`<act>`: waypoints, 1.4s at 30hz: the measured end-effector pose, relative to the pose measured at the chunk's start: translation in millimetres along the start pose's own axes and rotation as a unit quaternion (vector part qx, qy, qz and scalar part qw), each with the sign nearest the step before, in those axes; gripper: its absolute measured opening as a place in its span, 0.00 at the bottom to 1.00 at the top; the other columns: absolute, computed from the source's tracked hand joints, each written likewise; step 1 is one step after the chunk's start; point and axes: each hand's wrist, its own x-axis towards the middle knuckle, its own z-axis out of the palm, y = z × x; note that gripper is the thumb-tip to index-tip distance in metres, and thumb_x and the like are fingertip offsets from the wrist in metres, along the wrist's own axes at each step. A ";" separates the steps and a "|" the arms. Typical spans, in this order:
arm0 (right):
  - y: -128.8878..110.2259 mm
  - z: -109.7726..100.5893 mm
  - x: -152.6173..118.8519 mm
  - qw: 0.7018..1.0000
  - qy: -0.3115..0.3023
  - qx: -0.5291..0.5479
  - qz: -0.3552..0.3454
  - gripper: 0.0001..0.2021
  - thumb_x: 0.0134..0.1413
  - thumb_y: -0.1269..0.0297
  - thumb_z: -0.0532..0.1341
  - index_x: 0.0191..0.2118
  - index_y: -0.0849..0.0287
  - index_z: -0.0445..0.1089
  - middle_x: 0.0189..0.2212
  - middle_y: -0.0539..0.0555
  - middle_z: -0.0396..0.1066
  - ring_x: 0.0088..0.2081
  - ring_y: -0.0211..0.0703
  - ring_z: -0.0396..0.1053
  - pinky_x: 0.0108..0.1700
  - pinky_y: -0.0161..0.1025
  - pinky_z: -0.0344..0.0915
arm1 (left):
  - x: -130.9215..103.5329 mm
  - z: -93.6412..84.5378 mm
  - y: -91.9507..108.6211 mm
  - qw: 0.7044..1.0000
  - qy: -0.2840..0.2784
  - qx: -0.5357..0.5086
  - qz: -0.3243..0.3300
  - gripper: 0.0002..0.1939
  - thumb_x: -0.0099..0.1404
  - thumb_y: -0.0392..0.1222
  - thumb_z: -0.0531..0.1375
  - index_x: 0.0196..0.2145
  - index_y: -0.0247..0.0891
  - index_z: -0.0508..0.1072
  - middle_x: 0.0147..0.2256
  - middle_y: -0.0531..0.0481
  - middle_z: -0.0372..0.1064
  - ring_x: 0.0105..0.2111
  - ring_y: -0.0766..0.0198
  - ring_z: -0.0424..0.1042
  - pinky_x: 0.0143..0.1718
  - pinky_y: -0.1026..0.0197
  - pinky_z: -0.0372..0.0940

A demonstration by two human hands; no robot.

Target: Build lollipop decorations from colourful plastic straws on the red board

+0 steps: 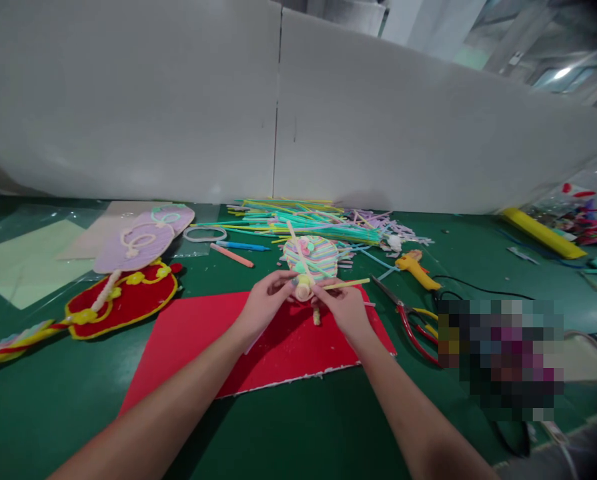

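Note:
Over a red sheet (198,347), my left hand (268,300) and my right hand (345,303) are closed on a round striped fan-like piece (323,253) from its two lower sides. Pink and green decorations sit on its face, and a cream and yellow round piece (303,288) lies between my fingertips. A pale strip slants up across the fan piece. Near my right fingers a yellow strip (353,284) sticks out to the right. A short twisted handle hangs below the piece.
Pipe cleaners (318,223) are heaped behind. Purple (138,240) and red (123,303) fan pieces lie left. Red-handled pliers (413,333), a yellow glue gun (418,270) and a yellow bar (543,233) lie right. A grey wall (178,107) rises behind.

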 end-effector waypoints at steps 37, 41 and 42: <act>3.6 14.3 -7.1 0.998 0.053 0.033 -0.011 0.13 0.38 0.58 0.62 0.29 0.61 0.65 0.18 0.49 0.67 0.18 0.38 0.66 0.10 0.29 0.57 | -1.8 2.4 7.3 0.998 0.001 0.061 0.014 0.14 0.50 0.46 0.58 0.31 0.32 0.71 0.30 0.47 0.71 0.31 0.64 0.68 0.33 0.64 0.62; -1.5 16.2 -7.5 0.997 0.055 0.045 0.014 0.14 0.37 0.56 0.62 0.28 0.61 0.66 0.16 0.48 0.66 0.16 0.37 0.64 0.10 0.29 0.55 | -2.4 2.1 19.3 0.998 0.017 0.064 0.009 0.13 0.48 0.44 0.59 0.29 0.31 0.71 0.28 0.47 0.71 0.29 0.64 0.68 0.32 0.64 0.62; -4.7 16.8 -7.0 0.997 0.055 0.043 0.011 0.13 0.37 0.56 0.62 0.28 0.61 0.66 0.16 0.48 0.65 0.16 0.36 0.64 0.11 0.29 0.56 | -2.3 1.7 23.4 0.997 0.021 0.067 0.011 0.12 0.47 0.43 0.60 0.29 0.31 0.71 0.28 0.47 0.71 0.28 0.64 0.68 0.32 0.65 0.62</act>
